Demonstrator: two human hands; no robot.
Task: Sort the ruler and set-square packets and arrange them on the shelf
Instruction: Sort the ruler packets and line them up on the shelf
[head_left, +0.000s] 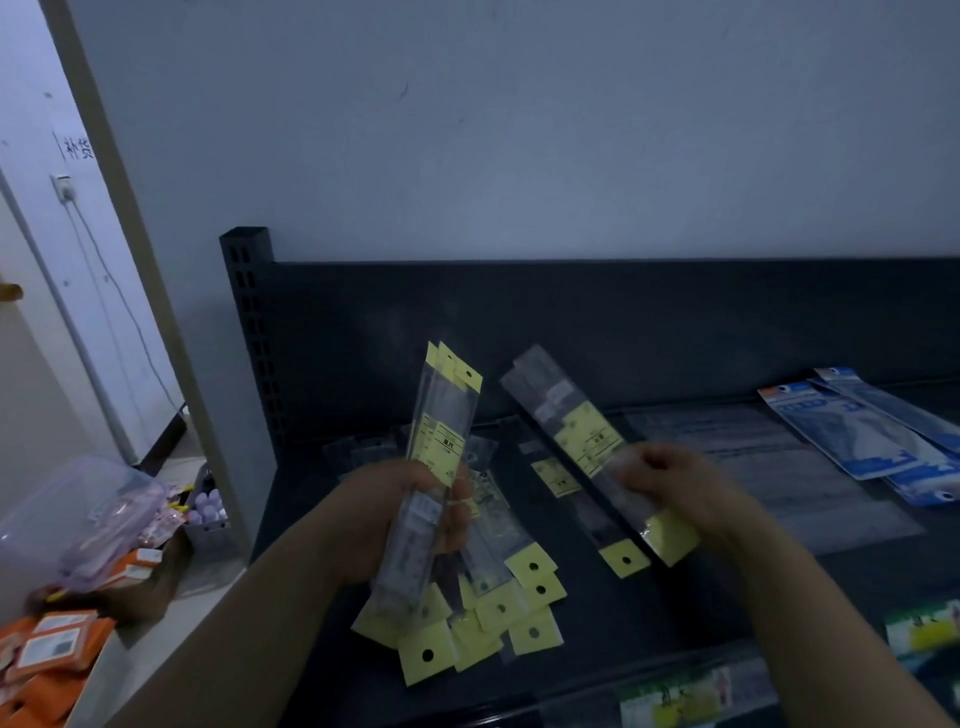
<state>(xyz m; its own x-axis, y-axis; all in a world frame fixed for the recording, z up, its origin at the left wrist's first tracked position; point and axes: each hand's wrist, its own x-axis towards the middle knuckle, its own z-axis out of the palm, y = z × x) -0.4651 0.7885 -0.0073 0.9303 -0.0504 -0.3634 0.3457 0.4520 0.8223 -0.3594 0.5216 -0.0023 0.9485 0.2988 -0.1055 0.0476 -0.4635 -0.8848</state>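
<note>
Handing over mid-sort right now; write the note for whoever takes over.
The left hand grips an upright bundle of ruler packets, yellow headers up.
The right hand holds a single ruler packet slanted, its header at the near end.
On the shelf: a fanned pile under the left hand, one loose packet between the hands, blue packets at the right.
Done: some rulers gathered.
Left: probably add the single one, collect the pile, then arrange everything neatly.

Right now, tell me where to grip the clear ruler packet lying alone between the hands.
Pinch its yellow header from the front of the dark shelf: that end points toward you, uncovered; the rest is partly hidden by the packet in the right hand.
</note>
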